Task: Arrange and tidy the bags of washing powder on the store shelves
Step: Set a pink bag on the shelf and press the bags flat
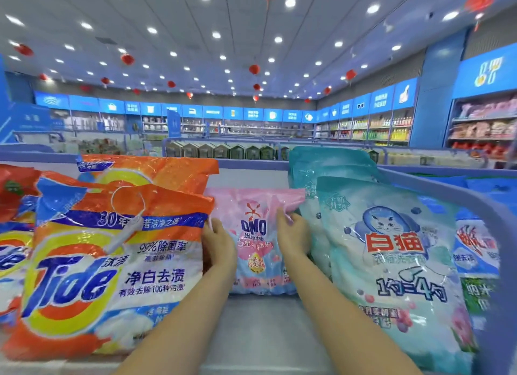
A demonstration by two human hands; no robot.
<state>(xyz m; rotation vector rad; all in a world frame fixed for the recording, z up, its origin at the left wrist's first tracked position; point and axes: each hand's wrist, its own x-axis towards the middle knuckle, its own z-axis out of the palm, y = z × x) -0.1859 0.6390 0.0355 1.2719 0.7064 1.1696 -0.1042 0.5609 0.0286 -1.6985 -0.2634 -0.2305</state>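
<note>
A pink OMO washing powder bag (254,206) stands upright at the back of the top shelf (251,327), between two rows. My left hand (219,244) grips its left edge and my right hand (293,234) grips its right side near the top. Orange Tide bags (112,265) stand to the left, one behind another. Teal bags with a white cat logo (391,262) stand to the right in a row. Both forearms reach in over the shelf front.
More orange bags (11,234) sit at the far left. A blue rounded rail (461,195) curves round the shelf's right end, with blue-and-white bags (475,257) beyond it. Bare shelf surface lies in front of the pink bag. Store aisles and wall shelving fill the background.
</note>
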